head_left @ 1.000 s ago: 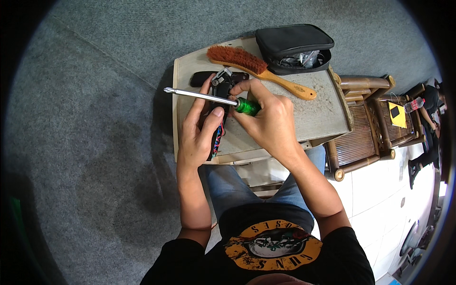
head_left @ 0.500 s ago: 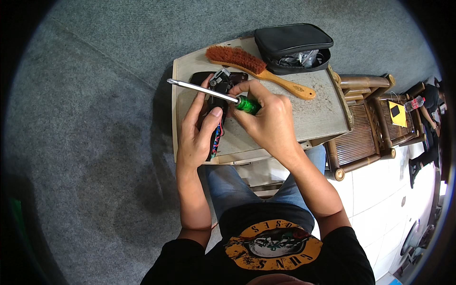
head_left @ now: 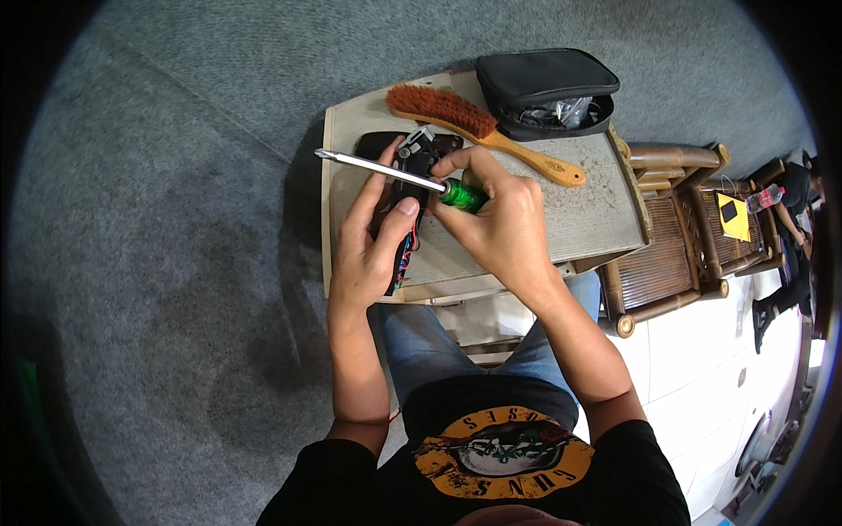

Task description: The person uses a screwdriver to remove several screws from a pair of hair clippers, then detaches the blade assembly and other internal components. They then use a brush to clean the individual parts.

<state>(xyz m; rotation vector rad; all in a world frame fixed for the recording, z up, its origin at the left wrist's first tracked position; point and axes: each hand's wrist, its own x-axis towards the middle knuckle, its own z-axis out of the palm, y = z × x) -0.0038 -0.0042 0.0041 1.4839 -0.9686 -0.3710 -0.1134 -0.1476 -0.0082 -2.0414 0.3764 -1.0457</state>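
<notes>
My left hand (head_left: pixel 361 263) is wrapped round a slim black device (head_left: pixel 424 167) with a metal piece at its top end, which looks like an opened hair clipper. Red and blue wires (head_left: pixel 407 250) show along its lower part, below my thumb. Tucked in my right hand (head_left: pixel 504 210) is a screwdriver (head_left: pixel 381 168) with a translucent green handle, its steel shaft pointing left across the device. My right thumb and forefinger reach to the device's right side; what they touch is hidden. Behind the device lies a dark, glossy flat piece (head_left: pixel 375 140), partly covered.
A small wooden table (head_left: pixel 561 210) is under my hands, with dark crumbs on its right part. A wooden-handled brush (head_left: pixel 526 160) with reddish bristles and an open black pouch (head_left: pixel 544 79) lie at the far side. Bamboo chairs (head_left: pixel 658 237) stand to the right; a person sits beyond.
Both hands, the device and the screwdriver keep nearly the same pose. The whole view has shifted slightly.
</notes>
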